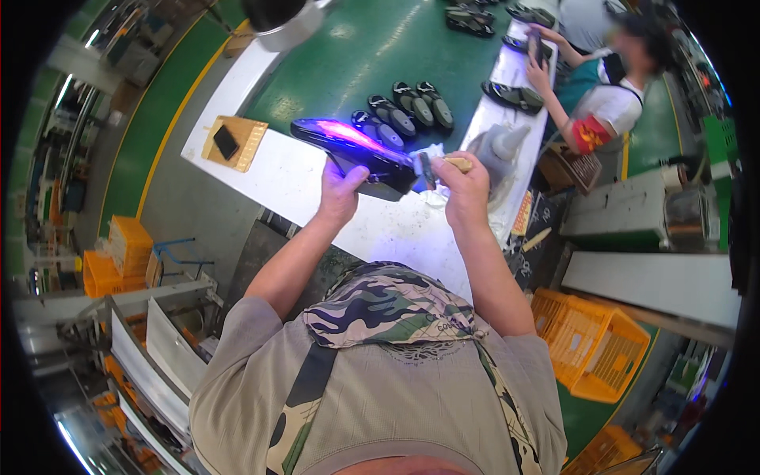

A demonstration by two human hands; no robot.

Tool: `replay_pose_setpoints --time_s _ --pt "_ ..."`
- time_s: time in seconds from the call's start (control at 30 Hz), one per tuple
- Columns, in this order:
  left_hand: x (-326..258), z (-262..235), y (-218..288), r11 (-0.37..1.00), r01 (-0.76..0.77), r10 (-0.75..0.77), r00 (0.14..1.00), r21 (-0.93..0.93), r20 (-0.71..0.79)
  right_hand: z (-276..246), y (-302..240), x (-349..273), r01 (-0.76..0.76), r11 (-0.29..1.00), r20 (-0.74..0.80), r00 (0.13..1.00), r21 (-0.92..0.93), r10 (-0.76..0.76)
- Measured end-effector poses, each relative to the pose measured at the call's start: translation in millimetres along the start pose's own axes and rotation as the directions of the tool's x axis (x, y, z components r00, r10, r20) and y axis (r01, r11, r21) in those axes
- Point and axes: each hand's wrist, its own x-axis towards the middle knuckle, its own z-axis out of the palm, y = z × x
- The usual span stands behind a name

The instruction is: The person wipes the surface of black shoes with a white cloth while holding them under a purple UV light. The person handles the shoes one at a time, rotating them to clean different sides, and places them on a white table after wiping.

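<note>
White bench [388,237] below; over it, my left hand [342,192] is clamped on a glossy dark shoe [356,149], its length running ten to four o'clock. My right hand [467,190], gripping a brush [457,164], sits just past the shoe's four-o'clock end.

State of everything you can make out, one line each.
Glossy black shoe-shaped piece: held aslant above white tabletop, purple-lit
Left hand: closed on piece
Wooden-handled brush: at piece's right end, contact unclear
Right hand: closed on brush
Black rectangular phone: lying on tan board
Grey-and-black sandals: lined up on green surface
</note>
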Motion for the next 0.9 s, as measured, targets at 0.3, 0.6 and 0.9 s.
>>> replay_pose_setpoints --time_s 0.3,0.6,0.9 --pt "-25.1 -35.2 41.0 0.986 -0.020 0.042 0.990 0.168 -0.131 -13.5 37.4 53.4 -0.127 0.991 -0.036 0.991 0.050 0.129" --pt "-86.8 -136.3 179.3 0.958 -0.271 0.284 0.832 0.097 -0.477 44.9 97.6 73.7 -0.449 0.881 0.221 0.884 0.151 0.412" --pt "-272.9 -241.3 401.8 0.851 -0.064 0.518 0.267 0.521 -0.813 131.7 175.6 74.8 -0.586 0.804 0.413 0.711 -0.100 0.570"
